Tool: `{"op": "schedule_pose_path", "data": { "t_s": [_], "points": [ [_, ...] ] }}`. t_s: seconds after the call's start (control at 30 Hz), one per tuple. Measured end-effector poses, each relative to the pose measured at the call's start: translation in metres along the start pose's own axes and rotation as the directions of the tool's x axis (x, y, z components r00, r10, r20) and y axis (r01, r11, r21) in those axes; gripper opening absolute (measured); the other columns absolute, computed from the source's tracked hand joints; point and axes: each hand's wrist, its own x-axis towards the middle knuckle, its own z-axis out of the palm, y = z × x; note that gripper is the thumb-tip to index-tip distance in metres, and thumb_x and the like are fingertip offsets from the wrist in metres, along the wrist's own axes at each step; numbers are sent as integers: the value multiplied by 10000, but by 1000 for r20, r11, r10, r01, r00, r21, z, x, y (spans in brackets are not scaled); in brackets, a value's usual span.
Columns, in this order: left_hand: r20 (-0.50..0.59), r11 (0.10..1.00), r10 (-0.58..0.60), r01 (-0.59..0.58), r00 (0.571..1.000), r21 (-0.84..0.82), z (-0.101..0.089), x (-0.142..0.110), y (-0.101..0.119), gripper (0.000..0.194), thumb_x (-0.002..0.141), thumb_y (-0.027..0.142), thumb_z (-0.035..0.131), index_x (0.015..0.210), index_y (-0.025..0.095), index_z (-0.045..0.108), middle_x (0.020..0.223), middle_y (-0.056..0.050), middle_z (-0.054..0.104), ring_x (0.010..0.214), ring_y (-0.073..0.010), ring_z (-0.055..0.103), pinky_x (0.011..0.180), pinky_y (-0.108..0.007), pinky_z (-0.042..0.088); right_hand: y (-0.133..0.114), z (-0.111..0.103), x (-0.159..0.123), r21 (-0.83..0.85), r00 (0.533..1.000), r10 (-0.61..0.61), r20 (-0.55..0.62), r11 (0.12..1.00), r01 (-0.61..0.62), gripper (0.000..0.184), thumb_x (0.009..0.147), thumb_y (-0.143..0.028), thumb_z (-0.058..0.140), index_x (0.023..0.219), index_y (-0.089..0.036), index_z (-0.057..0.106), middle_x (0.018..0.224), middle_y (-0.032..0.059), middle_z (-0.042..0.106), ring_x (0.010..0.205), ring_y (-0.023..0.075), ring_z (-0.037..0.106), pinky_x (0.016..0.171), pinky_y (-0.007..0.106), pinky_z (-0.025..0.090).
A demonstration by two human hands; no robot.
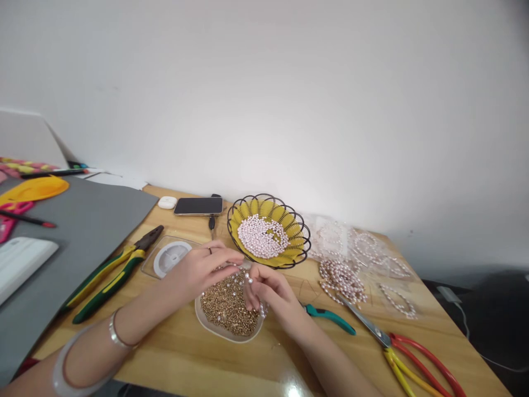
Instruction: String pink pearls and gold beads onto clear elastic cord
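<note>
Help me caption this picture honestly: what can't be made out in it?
In the head view:
Left hand: too small to tell whether its fingertips hold anything.
Pearly beads in the right hand: partly hidden by its fingers; any thread too fine.
Teal tool: working end hidden behind the right hand.
Large scissors: handles cut off by bottom edge.

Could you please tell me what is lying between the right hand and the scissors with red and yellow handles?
In the head view, a teal-handled tool lies between the right hand and the scissors.
</note>
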Motion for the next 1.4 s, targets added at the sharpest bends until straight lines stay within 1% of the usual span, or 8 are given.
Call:
{"op": "schedule_pose_path", "data": {
  "t_s": [0.2, 0.4, 0.5, 0.6, 1.0, 1.17, 1.27, 1.4],
  "points": [
    [56, 964, -12, -4, 998, 268, 5, 0, -14, 171, 961, 237, 587, 822, 168, 659, 679, -16, 636, 716, -191, 583, 634, -298, 482, -1, 0, 1, 12, 999, -44, -19, 999, 44, 318, 930, -416, 619, 737, -197, 495, 579, -51, 499, 565, 131, 495, 606, 270, 380],
    [126, 944, -53, 8, 991, 331, 7, -2, -16, 88, 928, 188, 612, 1011, 176, 639, 839, -39, 700, 836, -224, 615, 738, -343, 474, 0, 0, 2, 20, 998, -56, -32, 998, 57, 319, 928, -422, 620, 741, -195, 496, 578, -52, 496, 563, 132, 493, 603, 272, 371],
    [215, 934, -83, 0, 973, 357, 7, -3, -15, 19, 903, 164, 645, 904, 183, 642, 821, -23, 690, 813, -219, 613, 751, -350, 442, 0, 0, 1, 22, 998, -56, -33, 998, 56, 314, 924, -410, 626, 738, -195, 494, 574, -54, 492, 558, 131, 493, 599, 270, 372],
    [278, 907, -112, -16, 954, 421, 8, -5, -14, 54, 866, 192, 709, 891, 193, 661, 786, -20, 674, 836, -242, 604, 750, -359, 401, 0, 0, 1, 20, 998, -55, -35, 998, 56, 307, 925, -399, 622, 736, -196, 490, 576, -52, 496, 560, 132, 493, 600, 272, 375],
    [308, 882, -122, -40, 943, 470, 16, -5, -8, 35, 887, 133, 671, 907, 160, 660, 870, -52, 683, 896, -254, 586, 785, -373, 365, -3, 2, 2, 10, 999, -44, -32, 999, 45, 308, 917, -403, 625, 730, -200, 487, 570, -55, 494, 553, 131, 489, 596, 273, 368],
    [267, 931, -110, 6, 957, 365, 14, -2, -7, 59, 893, 123, 624, 865, 170, 647, 856, -42, 687, 873, -241, 605, 774, -371, 404, -2, 1, 2, 7, 999, -37, -35, 999, 37, 322, 911, -420, 628, 724, -199, 487, 566, -56, 496, 555, 131, 492, 597, 271, 374],
    [155, 983, -141, 120, 978, 137, 7, 2, -4, 58, 899, 155, 611, 869, 187, 648, 822, -10, 688, 798, -187, 621, 725, -318, 446, -2, 1, 2, -5, 999, -33, -34, 999, 32, 328, 908, -432, 625, 720, -200, 488, 565, -57, 493, 551, 129, 487, 598, 273, 377],
    [61, 971, -211, 217, 975, -99, -3, 5, 5, 53, 899, 228, 645, 861, 195, 664, 766, 11, 686, 701, -138, 622, 636, -253, 468, -3, 1, 1, -10, 999, -15, -36, 1000, 14, 311, 901, -412, 621, 712, -205, 487, 560, -59, 488, 542, 127, 485, 597, 275, 377]
  ]
}}
